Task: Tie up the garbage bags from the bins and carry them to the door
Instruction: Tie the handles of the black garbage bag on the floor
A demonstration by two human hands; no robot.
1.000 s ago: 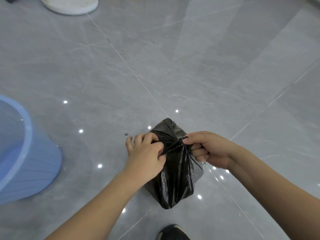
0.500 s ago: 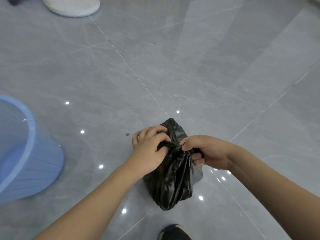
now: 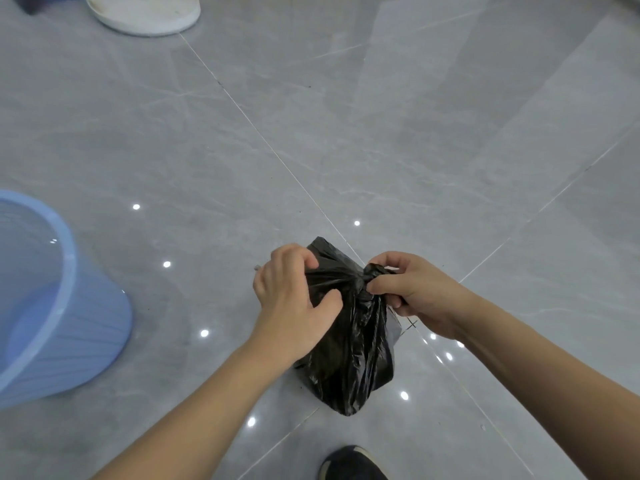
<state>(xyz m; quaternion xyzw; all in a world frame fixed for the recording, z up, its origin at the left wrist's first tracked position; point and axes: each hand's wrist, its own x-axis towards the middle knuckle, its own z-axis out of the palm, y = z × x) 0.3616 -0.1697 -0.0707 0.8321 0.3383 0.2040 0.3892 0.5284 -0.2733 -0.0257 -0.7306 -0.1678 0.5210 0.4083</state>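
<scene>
Black garbage bag [image 3: 349, 344], lower centre of the frame, held above the grey tiled floor [image 3: 415, 133]. Its neck is now cinched into a knot [image 3: 369, 282]; a second earlier the two gathered ends were only drawn across each other. The left hand [image 3: 294, 299] has its fingers curled into the gathered plastic left of the knot; the right hand [image 3: 412, 292] pinches the knot and the tail behind it. Judged state: tying nearly complete, carrying not begun. Blue bin [image 3: 52, 299] at left edge, well apart; white round base [image 3: 145, 15] at upper left; dark shoe [image 3: 349, 462] at bottom.
</scene>
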